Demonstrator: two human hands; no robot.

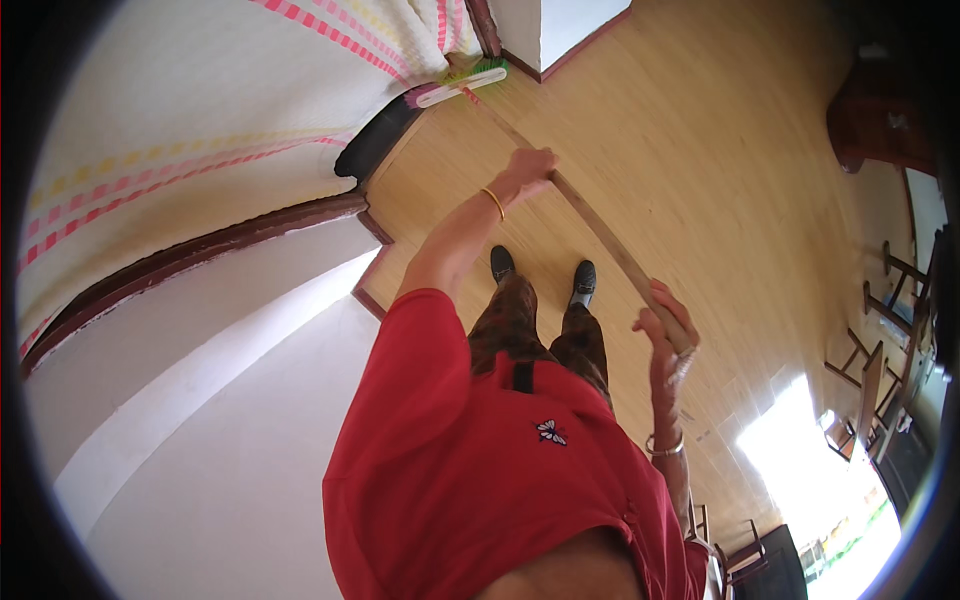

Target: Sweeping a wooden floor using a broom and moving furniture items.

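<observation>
A broom with a long wooden handle (pixel 600 229) slants across the view. Its white head (pixel 461 88), with green, yellow and pink bristles, lies in the corner by the doorway, against the curtain's foot and a dark threshold strip (pixel 382 135). My left hand (pixel 529 171), a yellow bangle at its wrist, is closed around the handle partway down. At the upper end of the handle, my right hand (pixel 671 330) grips with the thumb raised along it; a silvery bangle circles that wrist.
A white curtain (pixel 187 97) with pink and yellow stripes hangs in the brown-framed doorway at left. White wall corners (pixel 577 30) flank it. Wood-look flooring (pixel 720 187) spreads to the right. Dark wooden furniture (pixel 877 120) and several wooden chairs or stools (pixel 870 382) line the right edge, near a bright doorway.
</observation>
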